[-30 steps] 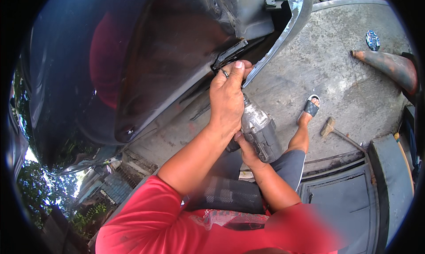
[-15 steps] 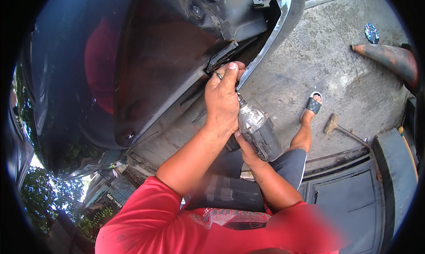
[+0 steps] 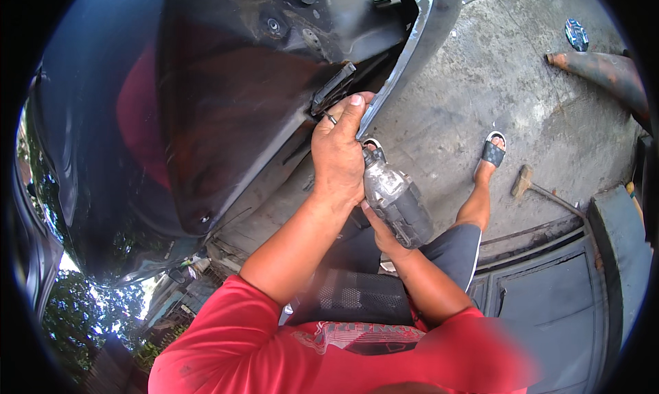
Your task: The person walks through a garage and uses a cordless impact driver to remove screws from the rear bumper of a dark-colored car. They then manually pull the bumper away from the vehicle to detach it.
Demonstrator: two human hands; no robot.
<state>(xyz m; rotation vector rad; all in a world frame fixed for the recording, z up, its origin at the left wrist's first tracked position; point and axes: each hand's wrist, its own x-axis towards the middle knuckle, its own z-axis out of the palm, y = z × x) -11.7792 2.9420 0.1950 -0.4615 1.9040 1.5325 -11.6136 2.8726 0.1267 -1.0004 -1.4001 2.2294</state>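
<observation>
My left hand point(image 3: 340, 143) is closed at the edge of a narrow metal strip point(image 3: 395, 71), its thumb up beside a black clip-like piece point(image 3: 333, 85) on the dark, glossy vehicle body point(image 3: 220, 106). A small shiny bit shows between my fingers; I cannot make out what they grip. Just under that hand, my right hand point(image 3: 377, 226) is wrapped round a worn silver-and-black power tool point(image 3: 398, 205), held upright with its nose partly behind my left hand. Its trigger and most of my right fingers are hidden.
Around my sandaled feet point(image 3: 493, 148) is stained concrete point(image 3: 515, 92). At the right lie a long-handled hammer point(image 3: 523, 180), a worn orange cone point(image 3: 597, 78) and a round patterned object point(image 3: 576, 35), beside a grey metal ledge point(image 3: 614, 257). Trees point(image 3: 82, 311) show at lower left.
The vehicle body and both hands with the tool have shifted slightly left in view; the floor objects at right sit higher. My left foot now peeks out above the tool.
</observation>
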